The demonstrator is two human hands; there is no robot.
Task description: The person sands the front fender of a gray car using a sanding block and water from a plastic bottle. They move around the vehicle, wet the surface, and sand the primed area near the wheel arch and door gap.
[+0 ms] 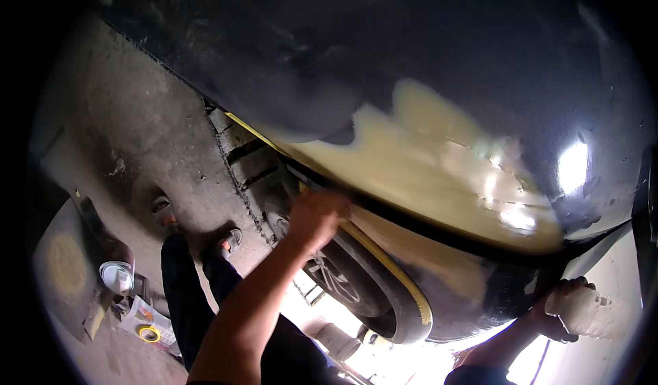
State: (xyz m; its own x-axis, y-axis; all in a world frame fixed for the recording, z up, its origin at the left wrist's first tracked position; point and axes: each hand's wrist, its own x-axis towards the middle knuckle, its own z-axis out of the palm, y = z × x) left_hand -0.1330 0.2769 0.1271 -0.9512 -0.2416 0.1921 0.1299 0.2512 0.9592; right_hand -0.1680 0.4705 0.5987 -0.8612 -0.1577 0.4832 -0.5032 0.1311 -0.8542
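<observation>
My left hand (pixel 319 217), blurred by motion, is closed at the upper edge of the car's wheel arch. Whatever its fingers hold is hidden. Beside it runs the dark gap between the upper body panel and the lower one. A smooth beige filler patch (pixel 411 155) covers part of the dark car body (pixel 295 49), glossy toward its right end. Yellow masking tape (pixel 397 265) follows the arch around the wheel (pixel 336 275). At the lower right, my right hand (pixel 562 313) grips a pale flat piece (pixel 586 311) with a ragged edge.
Below the panel, a floor grating (pixel 240 152) runs beside the wheel. At the lower left lie an open can (pixel 116 277), a yellow tape roll (pixel 149 333) on printed paper, and a grey panel (pixel 65 268). A bucket-like container (pixel 338 340) stands near my legs.
</observation>
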